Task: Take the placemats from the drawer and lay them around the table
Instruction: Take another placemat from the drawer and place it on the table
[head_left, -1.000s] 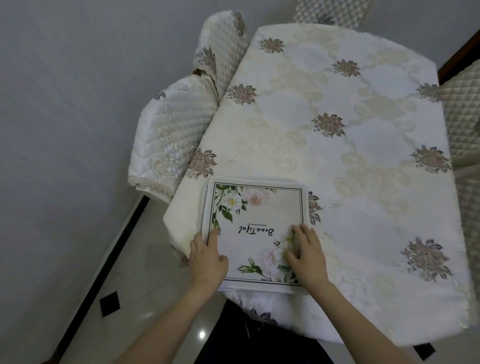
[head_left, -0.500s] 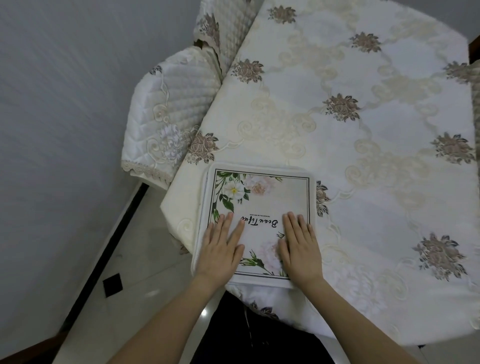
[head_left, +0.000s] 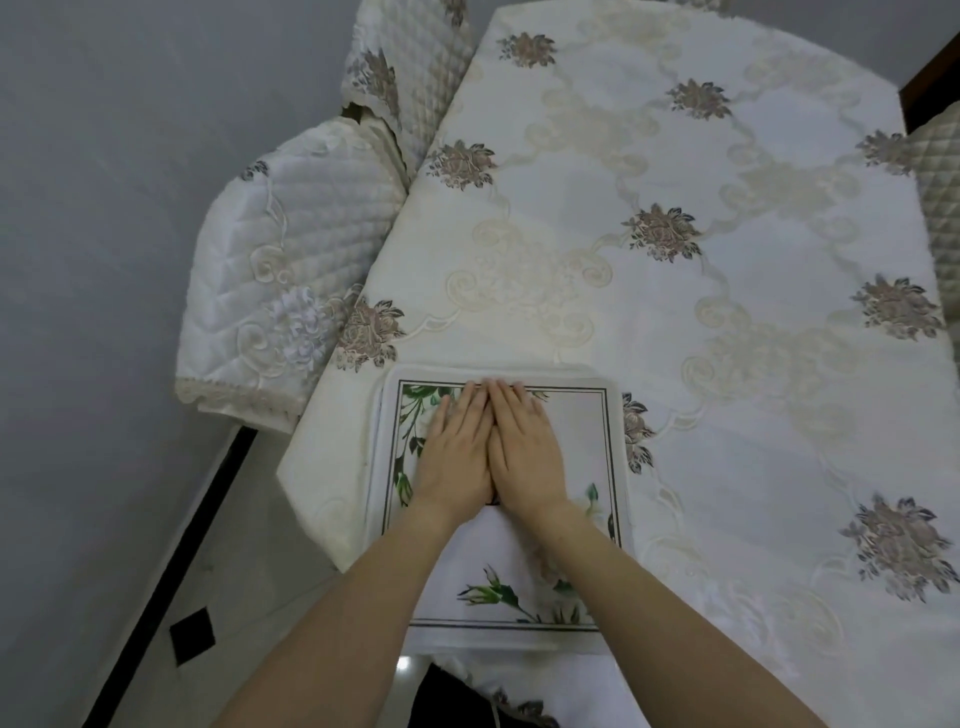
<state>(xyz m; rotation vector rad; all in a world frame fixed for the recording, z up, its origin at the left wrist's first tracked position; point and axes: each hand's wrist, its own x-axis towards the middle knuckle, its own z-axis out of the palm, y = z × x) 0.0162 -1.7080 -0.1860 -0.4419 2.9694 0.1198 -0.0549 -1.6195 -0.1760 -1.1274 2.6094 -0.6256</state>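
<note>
Now the left hand (head_left: 457, 457) and right hand (head_left: 524, 452) are pressing flat, fingers straight (side by side), on the floral placemat (head_left: 571, 447), lying directly beneath both.

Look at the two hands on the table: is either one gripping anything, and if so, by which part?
Nothing is gripped. The left hand and right hand lie flat, fingers straight, pressing side by side on the white floral-printed rectangular placemat, near its middle and far edge.

Left hand (head_left: 457, 457) and right hand (head_left: 524, 447) flat, touching.
</note>
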